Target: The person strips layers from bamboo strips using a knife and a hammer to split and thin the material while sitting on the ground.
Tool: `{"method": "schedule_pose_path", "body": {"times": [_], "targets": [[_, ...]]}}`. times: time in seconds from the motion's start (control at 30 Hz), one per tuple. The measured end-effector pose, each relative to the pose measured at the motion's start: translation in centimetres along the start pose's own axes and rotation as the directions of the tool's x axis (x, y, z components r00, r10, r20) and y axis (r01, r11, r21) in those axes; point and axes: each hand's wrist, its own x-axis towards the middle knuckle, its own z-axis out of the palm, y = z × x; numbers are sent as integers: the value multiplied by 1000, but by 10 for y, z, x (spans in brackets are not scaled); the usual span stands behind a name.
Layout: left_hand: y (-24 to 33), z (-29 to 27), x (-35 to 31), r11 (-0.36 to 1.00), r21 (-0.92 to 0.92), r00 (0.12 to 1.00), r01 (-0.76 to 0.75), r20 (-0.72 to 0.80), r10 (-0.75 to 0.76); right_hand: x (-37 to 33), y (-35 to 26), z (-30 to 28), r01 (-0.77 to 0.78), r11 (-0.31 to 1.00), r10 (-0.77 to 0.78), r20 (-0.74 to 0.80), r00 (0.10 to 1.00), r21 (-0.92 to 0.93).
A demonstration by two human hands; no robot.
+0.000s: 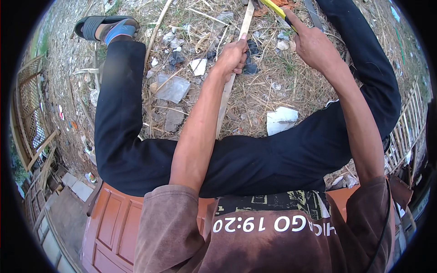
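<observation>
A long, thin wooden strip (248,22) runs from the top edge down between my legs. My left hand (232,57) is closed round it at about its middle. In my right hand (314,48), farther right, is a hammer (278,10) with a yellow handle and black grip. One finger lies stretched along the handle. The dark head of the hammer is cut by the top edge, close to the far end of the strip, so I cannot tell whether they touch.
I sit on a reddish-brown panelled door (120,227), my legs bent on both sides. Dry grass holds a clear plastic bag (173,88), a white broken piece (281,120) and stones. A slatted frame (407,129) lies right; a woven lattice (32,104) stands left.
</observation>
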Motion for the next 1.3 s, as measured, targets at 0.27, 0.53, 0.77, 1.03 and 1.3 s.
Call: {"method": "schedule_pose_path", "body": {"times": [0.27,0.53,0.77,1.03,1.3], "targets": [[-2,3,-2,1000,-2,998,-23,-52,23,-11,-23,18,-56,984,66,-54,996,167],[-2,7,0,999,33,997,-11,-70,13,-22,-26,48,-142,984,159,-162,974,111],[-1,8,3,1000,17,998,0,-69,1,-22,-34,61,-218,954,244,-112,963,204],[-1,8,0,1000,22,997,-15,-79,16,-11,-18,12,-44,959,67,-74,995,281],[-5,9,-1,999,33,996,-3,-92,6,-21,-37,30,-144,950,163,-46,986,278]]}}
